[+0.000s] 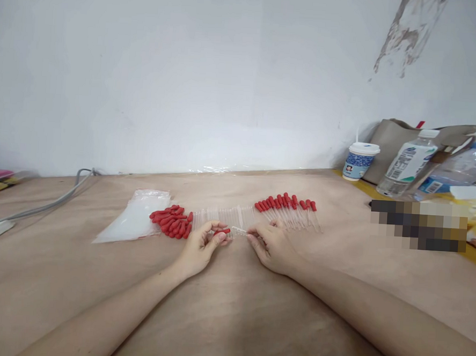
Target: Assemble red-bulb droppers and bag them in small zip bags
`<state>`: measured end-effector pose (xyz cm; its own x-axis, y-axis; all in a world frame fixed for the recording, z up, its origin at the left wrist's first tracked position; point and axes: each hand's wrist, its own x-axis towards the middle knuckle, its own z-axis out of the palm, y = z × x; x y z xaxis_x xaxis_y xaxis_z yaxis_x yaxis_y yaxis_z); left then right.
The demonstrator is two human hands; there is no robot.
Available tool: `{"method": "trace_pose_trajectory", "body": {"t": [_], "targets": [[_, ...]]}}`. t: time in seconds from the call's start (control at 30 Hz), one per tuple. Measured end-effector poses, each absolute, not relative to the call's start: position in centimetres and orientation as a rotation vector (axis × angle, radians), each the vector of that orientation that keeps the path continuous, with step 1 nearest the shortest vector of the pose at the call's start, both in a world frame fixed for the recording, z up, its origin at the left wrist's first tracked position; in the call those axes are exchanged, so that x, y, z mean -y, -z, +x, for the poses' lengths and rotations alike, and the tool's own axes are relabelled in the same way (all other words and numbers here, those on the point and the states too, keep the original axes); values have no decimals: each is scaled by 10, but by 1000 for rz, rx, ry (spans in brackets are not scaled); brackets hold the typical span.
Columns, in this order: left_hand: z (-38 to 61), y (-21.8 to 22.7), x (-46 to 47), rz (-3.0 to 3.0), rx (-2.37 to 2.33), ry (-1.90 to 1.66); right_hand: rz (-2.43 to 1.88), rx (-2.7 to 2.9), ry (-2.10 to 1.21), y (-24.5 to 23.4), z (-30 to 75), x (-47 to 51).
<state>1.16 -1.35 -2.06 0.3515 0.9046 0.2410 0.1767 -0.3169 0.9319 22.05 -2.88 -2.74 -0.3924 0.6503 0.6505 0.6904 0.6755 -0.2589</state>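
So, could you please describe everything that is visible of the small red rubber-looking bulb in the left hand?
The small red rubber-looking bulb is elongated and matte, with its far side hidden by the fingers. The left hand pinches it between thumb and fingers, above the brown-covered table. It lies nearly level, one end facing the slim clear tube in the right hand. Whether they touch is too small to tell.

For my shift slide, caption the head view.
Left hand holding a red bulb, right hand a clear tube, with red-capped tubes lying to the right.
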Motion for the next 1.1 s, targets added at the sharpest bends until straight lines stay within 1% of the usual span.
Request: {"method": "trace_pose_trajectory", "body": {"t": [0.63, 0.73, 0.93, 1.0, 1.1], "targets": [[12, 17, 16, 1760, -984, -886, -849, 2295, -201, 18, 227, 20], [12, 16, 18, 1809, -976, -816, -839, 2384, -139, 15, 231, 20], [15, 13, 23, 1928, -1051, -823, -889, 2305, 231, 19, 229, 26], [15, 13, 24, 1999, -1052, -854, -843, 2287, 250, 21, 228, 27], [13, 12, 26, 2099, -1063, -905, -795, 2278, 169, 23, 229, 29]]}}
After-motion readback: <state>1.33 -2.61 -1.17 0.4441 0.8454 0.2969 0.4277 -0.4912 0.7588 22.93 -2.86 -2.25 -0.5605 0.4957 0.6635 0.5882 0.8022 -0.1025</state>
